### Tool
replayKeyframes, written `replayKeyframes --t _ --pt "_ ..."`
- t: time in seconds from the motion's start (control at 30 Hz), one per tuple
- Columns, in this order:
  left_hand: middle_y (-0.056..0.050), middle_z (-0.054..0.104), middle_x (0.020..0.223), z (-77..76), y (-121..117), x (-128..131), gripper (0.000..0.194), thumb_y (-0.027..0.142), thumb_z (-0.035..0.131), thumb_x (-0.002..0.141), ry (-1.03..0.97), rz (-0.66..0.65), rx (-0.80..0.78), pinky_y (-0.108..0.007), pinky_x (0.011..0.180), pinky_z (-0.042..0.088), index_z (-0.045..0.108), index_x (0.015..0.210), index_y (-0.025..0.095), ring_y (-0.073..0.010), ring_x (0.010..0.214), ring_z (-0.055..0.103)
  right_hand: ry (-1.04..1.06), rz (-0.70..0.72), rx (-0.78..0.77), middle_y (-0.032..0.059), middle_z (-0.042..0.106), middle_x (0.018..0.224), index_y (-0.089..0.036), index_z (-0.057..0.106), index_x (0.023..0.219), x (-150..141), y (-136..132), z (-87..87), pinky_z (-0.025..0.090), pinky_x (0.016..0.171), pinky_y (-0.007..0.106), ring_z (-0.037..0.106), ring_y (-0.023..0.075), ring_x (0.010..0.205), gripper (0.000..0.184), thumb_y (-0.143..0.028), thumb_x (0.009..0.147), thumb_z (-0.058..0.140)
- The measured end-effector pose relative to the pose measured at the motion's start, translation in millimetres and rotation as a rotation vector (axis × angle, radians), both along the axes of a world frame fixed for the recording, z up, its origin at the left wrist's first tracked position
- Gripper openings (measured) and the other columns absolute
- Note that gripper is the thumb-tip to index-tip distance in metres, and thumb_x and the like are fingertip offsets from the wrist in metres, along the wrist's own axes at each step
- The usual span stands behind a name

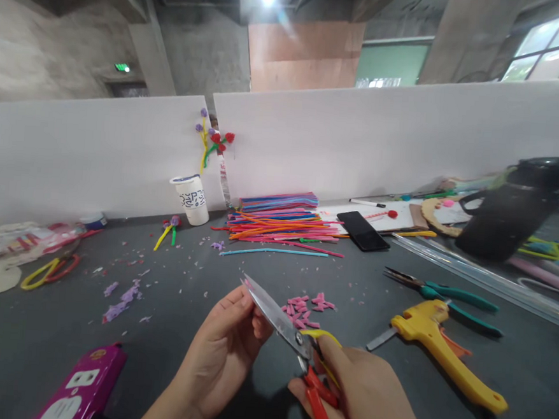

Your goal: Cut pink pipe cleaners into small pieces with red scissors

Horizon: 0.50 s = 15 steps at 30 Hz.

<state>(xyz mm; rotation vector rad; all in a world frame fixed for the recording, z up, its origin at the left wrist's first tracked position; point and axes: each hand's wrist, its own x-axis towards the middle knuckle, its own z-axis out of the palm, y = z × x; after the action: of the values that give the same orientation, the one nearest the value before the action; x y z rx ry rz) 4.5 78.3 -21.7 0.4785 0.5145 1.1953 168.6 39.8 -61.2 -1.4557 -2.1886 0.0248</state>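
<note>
My right hand (363,388) grips a pair of scissors (279,318) by red and yellow handles, the blades pointing up and to the left. Close by the blade tips is my left hand (229,340), with thumb and fingers pressed together. What those fingers hold, if anything, is hidden behind the blades and too small to make out. Just beyond the scissors lies a small pile of cut pink pieces (301,313). Farther back, a stack of colourful pipe cleaners (278,225) rests in front of the white partition, a single blue pipe cleaner (274,251) on its near side.
On the right are a yellow glue gun (437,348), green-handled pliers (460,295), a black phone (363,230) and a dark jug (509,213). Leftward lie purple scraps (124,301), other scissors (50,270) and a magenta power strip (85,384). A paper cup (191,200) stands behind.
</note>
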Motion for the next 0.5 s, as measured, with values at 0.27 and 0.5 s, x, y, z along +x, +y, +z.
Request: replayKeyframes --t 0.27,0.5 --pt "-0.001 0.054 0.062 -0.7 -0.1 0.7 0.001 0.008 0.063 0.068 0.031 0.048 -0.026 -0.01 0.049 0.046 0.062 0.068 0.008 -0.0039 0.051 0.051 -0.002 -0.003 0.036 -0.0026 0.056 0.051 -0.022 0.044 0.067 1.2 -0.3 -0.3 0.027 0.042 0.022 0.051 0.0127 0.042 0.028 -0.047 0.077 0.048" --pt "-0.001 0.052 0.06 0.2 -0.7 0.5 0.001 0.008 0.062 0.068 0.049 0.043 -0.034 -0.01 0.048 0.045 0.061 0.067 0.008 -0.0036 0.049 0.048 -0.014 -0.017 0.037 -0.0025 0.056 0.051 -0.021 0.045 0.068 1.4 0.0 -0.7 0.027 0.041 0.022 0.052 0.0132 0.042 0.026 -0.045 0.077 0.048"
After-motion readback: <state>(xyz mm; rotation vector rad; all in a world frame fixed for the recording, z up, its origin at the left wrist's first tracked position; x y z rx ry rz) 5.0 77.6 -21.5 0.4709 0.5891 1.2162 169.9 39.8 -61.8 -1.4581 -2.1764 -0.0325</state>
